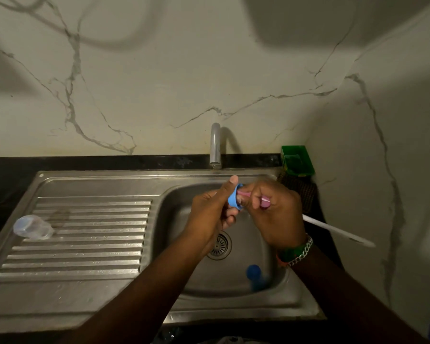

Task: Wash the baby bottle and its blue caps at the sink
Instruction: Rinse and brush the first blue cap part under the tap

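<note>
Below the tap (pixel 215 145), the left hand (pixel 209 214) pinches a blue cap (pixel 234 197) with its opening toward the right hand (pixel 276 212), which grips a pink-and-white brush (pixel 333 229), probably to scrub inside. A second blue piece (pixel 253 273) lies in the sink (pixel 97 180) basin; the clear bottle (pixel 32 227) lies on the drainboard, well left of the tap.

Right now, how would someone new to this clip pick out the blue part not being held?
Start at the steel sink basin. Below the drain, near the front wall, lies a loose blue cap. Unlike the blue cap in the hands, nothing touches it.
</note>
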A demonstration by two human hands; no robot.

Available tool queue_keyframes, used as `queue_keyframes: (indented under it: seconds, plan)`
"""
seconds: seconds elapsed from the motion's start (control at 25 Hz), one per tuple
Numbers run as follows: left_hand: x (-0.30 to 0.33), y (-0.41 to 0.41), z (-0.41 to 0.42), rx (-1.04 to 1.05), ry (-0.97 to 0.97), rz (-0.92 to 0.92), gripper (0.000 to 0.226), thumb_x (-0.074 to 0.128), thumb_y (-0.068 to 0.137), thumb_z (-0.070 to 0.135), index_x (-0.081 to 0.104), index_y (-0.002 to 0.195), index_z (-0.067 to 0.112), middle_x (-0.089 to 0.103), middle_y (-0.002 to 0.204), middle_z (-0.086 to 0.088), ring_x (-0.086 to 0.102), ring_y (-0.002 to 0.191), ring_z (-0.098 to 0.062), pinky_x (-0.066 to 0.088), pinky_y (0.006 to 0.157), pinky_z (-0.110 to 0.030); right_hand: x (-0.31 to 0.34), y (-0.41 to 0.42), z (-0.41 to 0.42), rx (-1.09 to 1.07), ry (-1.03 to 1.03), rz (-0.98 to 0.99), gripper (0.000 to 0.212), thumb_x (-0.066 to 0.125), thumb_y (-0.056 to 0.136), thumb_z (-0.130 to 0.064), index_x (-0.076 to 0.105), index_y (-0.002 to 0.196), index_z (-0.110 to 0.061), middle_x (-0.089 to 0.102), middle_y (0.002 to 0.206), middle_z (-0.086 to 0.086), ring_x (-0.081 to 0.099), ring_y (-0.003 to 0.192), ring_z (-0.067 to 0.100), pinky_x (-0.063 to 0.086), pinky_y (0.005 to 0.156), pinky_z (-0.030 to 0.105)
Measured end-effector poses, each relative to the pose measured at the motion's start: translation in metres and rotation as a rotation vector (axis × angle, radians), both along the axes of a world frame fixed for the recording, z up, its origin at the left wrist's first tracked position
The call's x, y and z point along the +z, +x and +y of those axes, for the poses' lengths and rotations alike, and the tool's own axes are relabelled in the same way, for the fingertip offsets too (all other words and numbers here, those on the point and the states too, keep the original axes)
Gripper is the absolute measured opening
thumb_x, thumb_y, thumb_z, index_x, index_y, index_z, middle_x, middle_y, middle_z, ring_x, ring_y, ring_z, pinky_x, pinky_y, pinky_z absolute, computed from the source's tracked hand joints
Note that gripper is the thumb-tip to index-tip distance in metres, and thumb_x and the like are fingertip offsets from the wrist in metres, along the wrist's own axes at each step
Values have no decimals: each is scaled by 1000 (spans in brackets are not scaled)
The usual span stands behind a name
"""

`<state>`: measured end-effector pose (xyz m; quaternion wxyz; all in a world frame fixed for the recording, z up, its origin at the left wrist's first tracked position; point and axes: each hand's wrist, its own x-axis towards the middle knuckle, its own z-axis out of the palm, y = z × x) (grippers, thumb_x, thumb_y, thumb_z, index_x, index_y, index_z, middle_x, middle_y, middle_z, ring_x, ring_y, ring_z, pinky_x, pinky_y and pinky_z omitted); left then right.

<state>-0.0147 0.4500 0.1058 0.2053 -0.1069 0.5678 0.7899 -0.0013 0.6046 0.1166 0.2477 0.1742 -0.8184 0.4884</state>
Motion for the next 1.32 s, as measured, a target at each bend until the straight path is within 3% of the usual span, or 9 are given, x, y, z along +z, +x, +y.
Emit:
queue_keyframes:
  seconds: [0.12, 0.28, 0.44, 0.52, 0.6, 0.68, 0.76, 0.92, 1.32]
  plan:
    - [-9, -3, 1, -14, 42, 98, 30, 83, 74, 29, 79, 100, 14, 75, 96, -10, 68, 76, -20, 61, 71, -27, -16, -3, 9, -49, -231, -287, 26, 76, 84, 1, 55, 70, -9, 74, 79, 13, 73, 73, 24, 58, 60, 35]
    - [-26, -20, 11, -94, 22, 234, 37, 73, 84, -3, 71, 116, 16, 73, 121, -6, 69, 114, -26, 59, 93, -39, -44, -19, 30, -173, -480, -643, 21, 79, 83, -10, 59, 76, -14, 75, 75, 6, 69, 59, 13, 51, 45, 27]
    - [-47, -36, 21, 144, 393, -240, 25, 57, 102, 17, 67, 125, 17, 59, 134, -19, 67, 102, -27, 62, 84, -33, -78, -28, 71, -420, -155, -514, 12, 74, 83, -29, 67, 89, -22, 71, 86, -2, 67, 80, 16, 54, 72, 30]
    - [-60, -39, 19, 189, 446, -345, 27, 57, 103, 24, 66, 126, 15, 59, 134, -22, 68, 97, -27, 62, 83, -34, -102, -23, 95, -463, 98, -553, 46, 45, 88, -43, 73, 102, -10, 73, 102, 10, 68, 98, 30, 50, 86, 34]
    - [-70, -38, 17, 229, 445, -407, 34, 64, 97, 26, 67, 126, 10, 62, 133, -23, 70, 93, -28, 63, 80, -33, -131, -20, 113, -484, 309, -543, 63, 28, 91, -43, 72, 96, 2, 71, 100, 22, 67, 94, 39, 47, 79, 33]
    - [-77, -37, 13, 265, 453, -453, 46, 71, 88, 28, 66, 128, 5, 64, 130, -23, 72, 88, -28, 63, 76, -32, -156, -17, 122, -512, 443, -551, 49, 35, 95, -30, 71, 101, 3, 68, 106, 25, 65, 95, 43, 52, 84, 43]
    - [-81, -39, 8, 275, 458, -475, 52, 73, 85, 29, 65, 129, 3, 64, 129, -24, 73, 85, -27, 63, 74, -31, -177, -10, 126, -516, 592, -676, 39, 45, 95, -12, 63, 129, -4, 57, 138, 22, 55, 125, 43, 46, 104, 50]
    - [-89, -48, -4, 312, 502, -503, 50, 70, 93, 31, 62, 133, 1, 64, 125, -24, 70, 95, -27, 62, 72, -31, -195, 0, 125, -481, 952, -876, 72, 48, 91, -13, 25, 159, -23, 21, 167, 1, 13, 155, 29, 19, 121, 54]
    - [-92, -66, -13, 277, 654, -539, 39, 57, 103, 30, 67, 131, 6, 64, 113, -22, 66, 86, -24, 60, 75, -30, -134, -57, 74, -456, 624, -614, 66, 24, 89, -33, 53, 143, -9, 48, 153, 9, 40, 143, 34, 34, 115, 50]
